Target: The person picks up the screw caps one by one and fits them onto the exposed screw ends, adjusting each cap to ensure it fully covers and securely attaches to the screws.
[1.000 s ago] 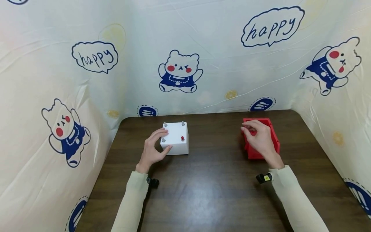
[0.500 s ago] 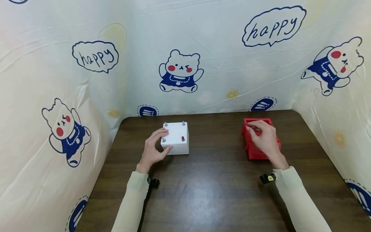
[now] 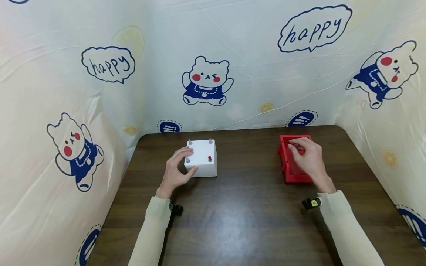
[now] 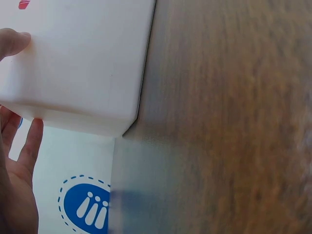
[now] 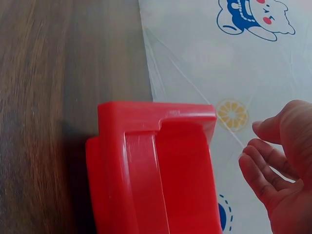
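Nearest is the wooden surface (image 3: 233, 218), lying in front of both hands and between them. The left hand (image 3: 174, 171) is curved around the left side of the white box (image 3: 206, 171), its thumb on the front face. Beside these fingers, metal posts (image 3: 210, 142) stand on the top, one with a red cap (image 3: 210, 158). The right hand (image 3: 309, 157) has bent fingers, a small gap to the thumb; I see nothing held. Under it is the red tray (image 3: 297, 178). A low wrist could knock the tray, I think; a loose left hold could let the box slide. Behind hangs printed cloth (image 3: 149, 92).
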The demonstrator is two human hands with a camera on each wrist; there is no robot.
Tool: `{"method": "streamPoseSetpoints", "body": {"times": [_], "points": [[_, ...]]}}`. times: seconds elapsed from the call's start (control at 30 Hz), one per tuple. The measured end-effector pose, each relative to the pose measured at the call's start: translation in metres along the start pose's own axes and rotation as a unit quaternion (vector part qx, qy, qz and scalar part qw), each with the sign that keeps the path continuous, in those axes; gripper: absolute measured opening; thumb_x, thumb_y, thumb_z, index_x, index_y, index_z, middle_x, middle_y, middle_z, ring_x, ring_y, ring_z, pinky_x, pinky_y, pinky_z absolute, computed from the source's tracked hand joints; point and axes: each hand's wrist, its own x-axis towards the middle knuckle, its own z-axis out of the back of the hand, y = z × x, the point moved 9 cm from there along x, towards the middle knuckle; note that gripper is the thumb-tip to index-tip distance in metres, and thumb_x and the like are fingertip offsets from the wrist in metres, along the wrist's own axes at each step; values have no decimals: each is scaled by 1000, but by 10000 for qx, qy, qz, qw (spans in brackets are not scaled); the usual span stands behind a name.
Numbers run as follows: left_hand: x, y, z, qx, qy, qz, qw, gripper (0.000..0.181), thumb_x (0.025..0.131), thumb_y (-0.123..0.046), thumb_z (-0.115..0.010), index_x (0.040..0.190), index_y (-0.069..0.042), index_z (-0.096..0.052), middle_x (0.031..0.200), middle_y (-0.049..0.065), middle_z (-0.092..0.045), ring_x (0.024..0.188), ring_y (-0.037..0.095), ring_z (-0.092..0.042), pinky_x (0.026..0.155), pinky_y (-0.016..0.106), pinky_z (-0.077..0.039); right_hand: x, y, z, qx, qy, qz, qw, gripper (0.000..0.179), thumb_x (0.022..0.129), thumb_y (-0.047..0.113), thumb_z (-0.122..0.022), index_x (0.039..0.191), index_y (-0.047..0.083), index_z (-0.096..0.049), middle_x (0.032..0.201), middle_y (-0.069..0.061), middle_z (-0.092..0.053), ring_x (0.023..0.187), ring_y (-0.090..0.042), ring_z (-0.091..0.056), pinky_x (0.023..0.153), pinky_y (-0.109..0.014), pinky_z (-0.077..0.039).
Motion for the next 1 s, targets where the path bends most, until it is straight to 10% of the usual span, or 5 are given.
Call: {"method": "streamPoseSetpoints", "body": {"times": [0.27,0.6,0.83,1.0], "points": [[5,-22,4,86,17,1,10000,55,72,6,-90,123,8,-70,132,30,-67,133,47,-59,123,28,-41,2,-5,0,-126,3,7,9999,25,100,9,-73,123,3,-78,118,-17,-76,97,-31,-73,83,3,-41],[-3,12,-1,78,35,168,9998,57,73,2,-93,126,1,-72,138,22,-68,137,43,-58,122,19,-36,7,-12,-1,-324,7,71,9994,22,100,8,-72,121,2,-78,114,-17,-76,94,-29,-71,81,-2,-44],[-4,18,-1,137,135,151,9997,57,77,-9,-94,130,-11,-73,141,10,-69,140,33,-58,122,26,-41,10,-20,-6,-432,108,-58,9990,23,100,8,-71,121,1,-77,115,-19,-76,96,-31,-72,87,-53,-62],[-4,17,0,118,162,192,9996,56,79,-12,-93,131,-13,-73,142,9,-68,141,30,-57,122,31,-42,11,-25,-9,-402,228,-126,9989,24,101,8,-70,123,0,-76,117,-22,-75,97,-35,-71,90,-61,-61]]}}
